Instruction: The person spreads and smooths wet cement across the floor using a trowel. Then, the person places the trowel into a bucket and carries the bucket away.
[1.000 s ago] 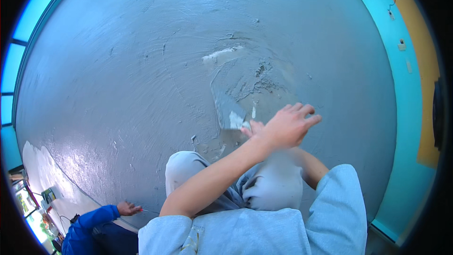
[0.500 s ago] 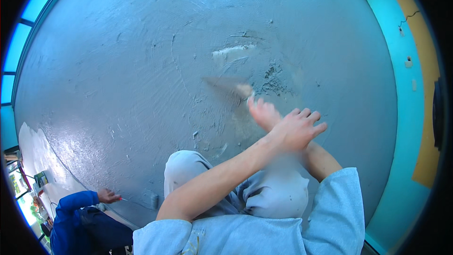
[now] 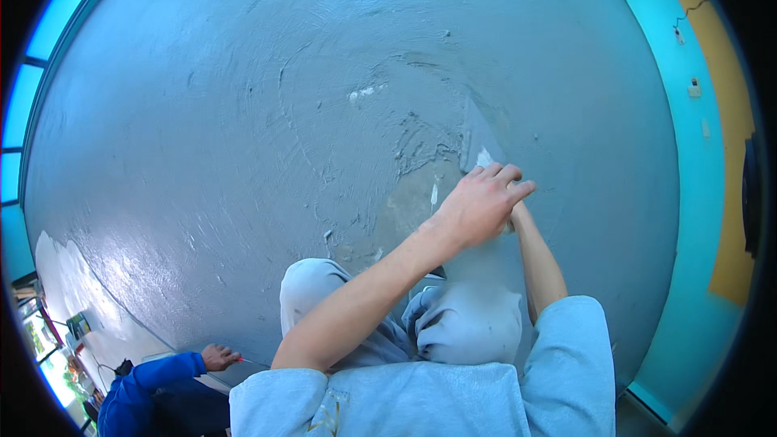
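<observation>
Grey wet floor (image 3: pixel 243 113); left hand (image 3: pixel 481 206) covers right, gripping trowel (image 3: pixel 483 142).

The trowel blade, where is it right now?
In the head view the trowel blade lies flat on the wet grey floor, right of centre, just beyond the person's stacked hands.

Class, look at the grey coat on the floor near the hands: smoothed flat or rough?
Rough: ridges and gouges mark the grey coat beside the left hand.
</observation>
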Demonstrator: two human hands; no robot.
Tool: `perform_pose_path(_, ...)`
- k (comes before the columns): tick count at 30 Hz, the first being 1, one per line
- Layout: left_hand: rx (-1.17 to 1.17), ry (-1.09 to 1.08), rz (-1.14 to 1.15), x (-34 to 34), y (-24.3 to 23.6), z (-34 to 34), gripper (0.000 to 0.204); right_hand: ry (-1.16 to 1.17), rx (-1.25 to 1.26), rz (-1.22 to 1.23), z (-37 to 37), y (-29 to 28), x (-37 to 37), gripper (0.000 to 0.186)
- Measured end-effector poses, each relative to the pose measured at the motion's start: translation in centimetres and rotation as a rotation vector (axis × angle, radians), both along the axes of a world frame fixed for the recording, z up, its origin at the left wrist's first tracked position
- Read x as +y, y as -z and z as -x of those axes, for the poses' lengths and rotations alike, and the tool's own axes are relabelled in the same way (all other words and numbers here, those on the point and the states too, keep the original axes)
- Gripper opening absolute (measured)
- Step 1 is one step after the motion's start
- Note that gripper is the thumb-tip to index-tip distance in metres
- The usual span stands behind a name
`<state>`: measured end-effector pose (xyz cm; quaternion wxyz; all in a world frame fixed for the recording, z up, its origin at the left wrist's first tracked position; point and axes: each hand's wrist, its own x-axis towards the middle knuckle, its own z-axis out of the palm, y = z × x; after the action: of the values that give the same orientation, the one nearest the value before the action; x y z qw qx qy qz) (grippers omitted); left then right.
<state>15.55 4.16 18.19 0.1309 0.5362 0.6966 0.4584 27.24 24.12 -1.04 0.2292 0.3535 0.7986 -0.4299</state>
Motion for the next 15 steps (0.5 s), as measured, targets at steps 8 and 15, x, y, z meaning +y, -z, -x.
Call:
perform_pose_path(8,0.082,0.095,0.078,-1.2,-0.7,-2.1,0.037,0.168,-0.099,-0.474,-15.5,-4.7,-4.2,0.044)
perform_pose_path(15,0.074,0.173,-0.007,0.1,-1.8,-3.8,0.036,0.073,0.475,-0.342,-3.4,-5.4,-6.1,0.038)
